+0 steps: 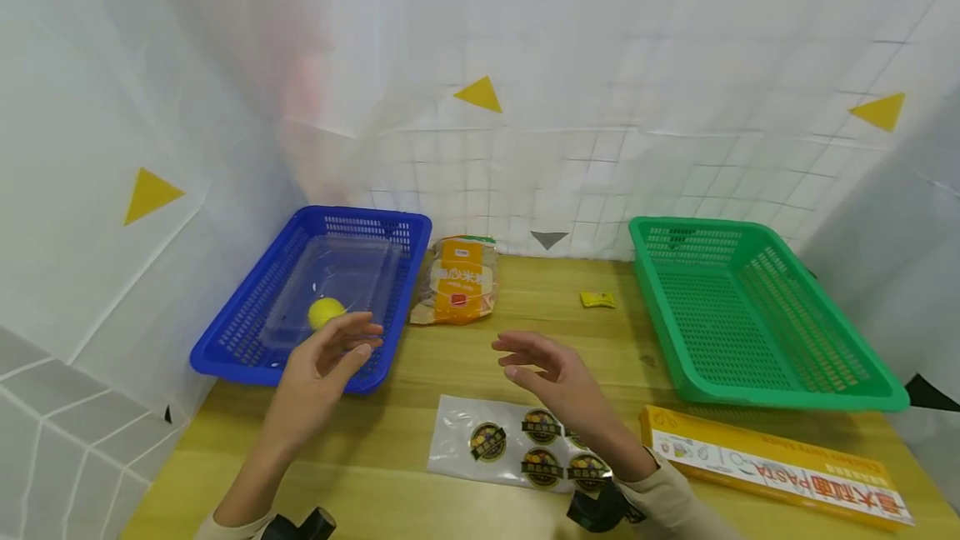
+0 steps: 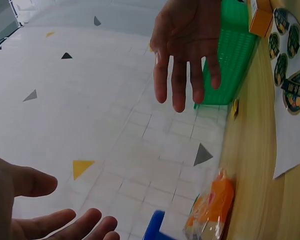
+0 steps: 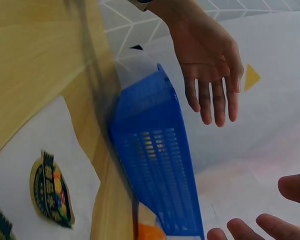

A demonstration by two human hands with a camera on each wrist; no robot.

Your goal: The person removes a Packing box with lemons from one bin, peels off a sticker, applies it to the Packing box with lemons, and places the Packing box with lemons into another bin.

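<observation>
Both hands hover over the wooden table with relaxed fingers, holding nothing. My left hand (image 1: 321, 369) is close to the near right corner of a blue basket (image 1: 217, 369). Inside that basket are a clear plastic container (image 1: 360, 261) and a yellow ball (image 1: 325, 312). My right hand (image 1: 551, 373) hangs above a clear sheet of round stickers (image 1: 457, 432), hiding part of it. An orange bag of rice noodles (image 1: 457, 282) leans beside the blue basket. Past the right hand lies a small yellow packet (image 1: 597, 299). In the left wrist view, the right hand (image 2: 190, 45) shows its open palm.
A green basket (image 1: 738, 332) stands on the right side of the table (image 1: 525, 357). In front of it lies a long yellow pasta box (image 1: 780, 465). White sheeting with yellow triangles (image 1: 480, 94) rises behind and at both sides.
</observation>
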